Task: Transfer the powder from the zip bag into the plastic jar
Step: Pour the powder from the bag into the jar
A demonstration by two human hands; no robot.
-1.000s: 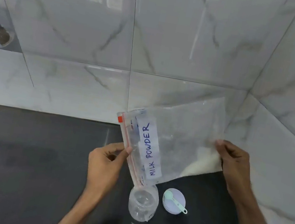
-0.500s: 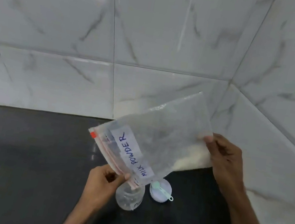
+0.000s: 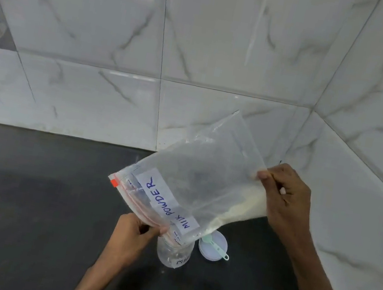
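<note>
A clear zip bag (image 3: pixel 195 173) labelled "MILK POWDER" is held tilted above the black counter, its red zip edge at the lower left. White powder (image 3: pixel 242 212) lies along the bag's lower right side. My left hand (image 3: pixel 134 239) pinches the zip corner right over the mouth of a small clear plastic jar (image 3: pixel 173 254) standing upright on the counter. My right hand (image 3: pixel 283 199) grips the bag's raised bottom corner. The bag's corner hides the jar's mouth.
A white round lid (image 3: pixel 214 247) lies just right of the jar with a small mint-green scoop (image 3: pixel 216 245) on it. Marble-tiled walls close off the back and the right side. The black counter (image 3: pixel 33 206) stretches to the left.
The bag has tipped further over, its zip corner coming down onto the jar's mouth. My left hand has dropped lower with it, and the powder has slid toward the opening.
</note>
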